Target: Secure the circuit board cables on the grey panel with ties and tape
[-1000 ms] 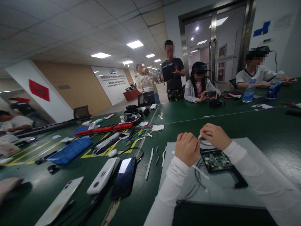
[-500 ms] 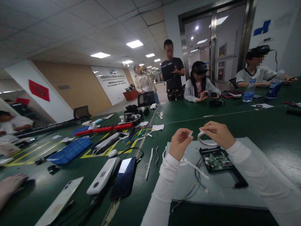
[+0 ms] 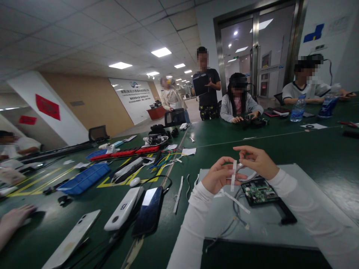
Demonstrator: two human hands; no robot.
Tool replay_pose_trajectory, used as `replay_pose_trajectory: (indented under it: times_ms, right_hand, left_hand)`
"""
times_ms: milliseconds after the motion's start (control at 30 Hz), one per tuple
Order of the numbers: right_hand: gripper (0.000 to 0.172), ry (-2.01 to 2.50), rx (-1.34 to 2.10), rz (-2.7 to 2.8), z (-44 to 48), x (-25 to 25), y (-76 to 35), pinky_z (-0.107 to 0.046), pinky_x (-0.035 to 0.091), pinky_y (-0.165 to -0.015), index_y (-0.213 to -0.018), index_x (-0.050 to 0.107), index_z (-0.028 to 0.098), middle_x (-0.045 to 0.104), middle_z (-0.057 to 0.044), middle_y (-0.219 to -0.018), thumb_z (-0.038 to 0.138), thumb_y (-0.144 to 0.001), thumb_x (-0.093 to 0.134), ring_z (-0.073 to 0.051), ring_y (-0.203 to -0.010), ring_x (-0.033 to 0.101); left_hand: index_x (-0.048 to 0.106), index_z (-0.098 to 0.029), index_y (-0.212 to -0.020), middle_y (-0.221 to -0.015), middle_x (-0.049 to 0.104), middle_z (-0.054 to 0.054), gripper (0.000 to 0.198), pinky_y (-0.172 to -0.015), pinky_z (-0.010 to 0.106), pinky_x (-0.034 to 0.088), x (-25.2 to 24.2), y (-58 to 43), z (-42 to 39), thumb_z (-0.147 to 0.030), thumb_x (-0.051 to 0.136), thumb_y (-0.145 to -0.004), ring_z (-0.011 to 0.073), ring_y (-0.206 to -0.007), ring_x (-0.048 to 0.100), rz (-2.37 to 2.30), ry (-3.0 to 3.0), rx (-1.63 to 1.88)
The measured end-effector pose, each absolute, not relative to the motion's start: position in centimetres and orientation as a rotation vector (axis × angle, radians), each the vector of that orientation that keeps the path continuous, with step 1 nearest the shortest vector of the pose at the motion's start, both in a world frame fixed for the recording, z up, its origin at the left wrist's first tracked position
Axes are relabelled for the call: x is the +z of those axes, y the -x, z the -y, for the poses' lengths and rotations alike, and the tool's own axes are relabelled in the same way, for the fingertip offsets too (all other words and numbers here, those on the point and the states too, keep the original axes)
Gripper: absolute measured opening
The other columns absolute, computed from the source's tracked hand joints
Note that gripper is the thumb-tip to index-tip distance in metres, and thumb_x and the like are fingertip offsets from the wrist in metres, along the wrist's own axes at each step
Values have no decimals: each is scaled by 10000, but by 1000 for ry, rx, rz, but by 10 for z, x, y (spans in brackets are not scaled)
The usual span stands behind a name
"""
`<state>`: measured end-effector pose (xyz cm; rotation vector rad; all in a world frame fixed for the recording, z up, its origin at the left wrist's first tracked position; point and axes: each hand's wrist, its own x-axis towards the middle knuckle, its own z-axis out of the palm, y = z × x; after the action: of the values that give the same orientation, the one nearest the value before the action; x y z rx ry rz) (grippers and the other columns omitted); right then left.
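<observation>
My left hand (image 3: 214, 176) pinches a short white strip of tape (image 3: 233, 181), held upright in front of its fingers. Close beside it, my right hand (image 3: 259, 161) holds a white ring-shaped roll of tape (image 3: 254, 175) under its curled fingers, its index finger stretched to the left. Both hands hover over a grey flat panel (image 3: 269, 231). On the panel below lies a green circuit board (image 3: 259, 192) in a black frame with an arm reaching toward the lower right. A thin grey cable (image 3: 237, 209) and a white strip (image 3: 237, 202) lie left of the board.
A dark phone (image 3: 147, 213), a white power bank (image 3: 123, 209) and a white phone (image 3: 73, 239) lie to the left. Further off are a blue tray (image 3: 84, 179), loose wires and a red bar (image 3: 123, 154). Co-workers sit around the green table; another person's hand (image 3: 17, 222) rests at far left.
The tape strip in my left hand now shows upright at greater length. My left hand has moved slightly right, and my right index finger has stretched out. A co-worker opposite has lowered a handheld device.
</observation>
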<state>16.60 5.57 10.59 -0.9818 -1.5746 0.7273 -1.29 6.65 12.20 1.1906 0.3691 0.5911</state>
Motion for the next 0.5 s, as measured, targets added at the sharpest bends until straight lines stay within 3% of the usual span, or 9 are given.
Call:
replay_pose_trajectory:
  times_ms: [233, 500]
  right_hand:
    - [325, 1113, 424, 1596, -62, 102, -170, -287, 450, -723, -1031, 559, 192, 545, -54, -988, 243, -711, 531, -148, -840, 533]
    - [300, 1137, 400, 1547, -66, 101, -182, -324, 435, -747, -1004, 569, 188, 575, -59, -989, 251, -712, 535, -156, -823, 550]
  left_hand:
    - [501, -173, -897, -985, 574, 65, 291, -807, 354, 431, 117, 17, -78, -208, 630, -639, 218, -918, 566, -433, -1167, 792]
    - [512, -164, -789, -772, 593, 12, 176, -678, 261, 438, 73, 34, -124, -262, 557, -650, 141, -729, 580, -984, -1412, 1233]
